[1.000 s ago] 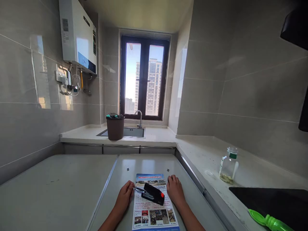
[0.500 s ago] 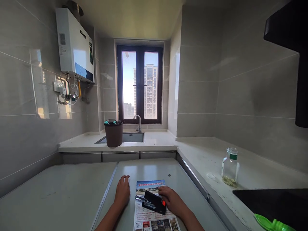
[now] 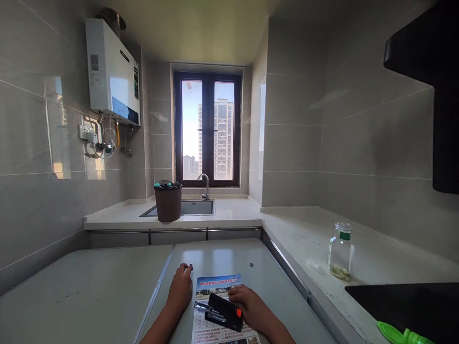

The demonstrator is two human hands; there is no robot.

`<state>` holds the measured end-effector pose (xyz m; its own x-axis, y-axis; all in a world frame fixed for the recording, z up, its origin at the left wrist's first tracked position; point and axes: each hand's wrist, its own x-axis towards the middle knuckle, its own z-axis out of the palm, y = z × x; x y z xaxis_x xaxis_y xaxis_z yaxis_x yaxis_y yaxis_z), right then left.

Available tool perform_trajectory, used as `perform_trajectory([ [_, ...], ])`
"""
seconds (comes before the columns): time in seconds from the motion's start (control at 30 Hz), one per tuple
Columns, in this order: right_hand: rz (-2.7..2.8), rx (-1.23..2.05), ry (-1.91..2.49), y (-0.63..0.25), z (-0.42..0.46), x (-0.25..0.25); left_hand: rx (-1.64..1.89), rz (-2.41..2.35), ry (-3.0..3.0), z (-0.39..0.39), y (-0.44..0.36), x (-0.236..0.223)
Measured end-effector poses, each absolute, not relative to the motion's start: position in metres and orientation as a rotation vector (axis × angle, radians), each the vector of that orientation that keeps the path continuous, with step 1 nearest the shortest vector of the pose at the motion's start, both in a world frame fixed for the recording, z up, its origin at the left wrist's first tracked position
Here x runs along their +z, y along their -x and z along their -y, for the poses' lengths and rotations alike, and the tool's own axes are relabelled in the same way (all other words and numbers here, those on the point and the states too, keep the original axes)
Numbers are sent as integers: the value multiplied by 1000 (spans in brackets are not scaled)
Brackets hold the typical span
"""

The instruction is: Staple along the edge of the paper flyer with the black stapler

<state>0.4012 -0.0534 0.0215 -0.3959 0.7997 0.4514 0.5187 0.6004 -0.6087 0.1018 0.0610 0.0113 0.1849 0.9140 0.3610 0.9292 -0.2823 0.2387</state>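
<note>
Black plastic stapler (image 3: pixel 225 308) touches loosely spread right hand (image 3: pixel 249 305); left hand (image 3: pixel 180 286) apparently pinches grey metal staple strip (image 3: pixel 191 265); lifting needs precision.

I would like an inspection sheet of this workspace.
Surface: pale, glossy table with a seam.
Job's things: open black stapler with red part, lying on a colourful printed paper flyer; small dark piece beyond.
Clutter: clear, green-labelled jar and bright green object at the white counter.
Hands: left hand, fingers at another small dark piece, grip unclear; right hand beside the stapler, over the flyer.
Cables: thin white cables under the white wall heater.
Surroundings: brown bucket at the grey metal sink; dark-framed window behind.
</note>
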Motion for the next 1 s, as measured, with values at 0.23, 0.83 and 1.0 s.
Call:
perform_trajectory([
  [0.23, 2052, 447, 1044, -404, 47, 12, -544, 1811, 2646, -79, -100, 16],
  [0.83, 1960, 398, 1087, -396, 50, 28, -1900, 1927, 2576, -3, -98, 15],
  [1.0, 1971, 371, 1137, -400, 48, 24, -2066, 1917, 2617, -1, -96, 13],
])
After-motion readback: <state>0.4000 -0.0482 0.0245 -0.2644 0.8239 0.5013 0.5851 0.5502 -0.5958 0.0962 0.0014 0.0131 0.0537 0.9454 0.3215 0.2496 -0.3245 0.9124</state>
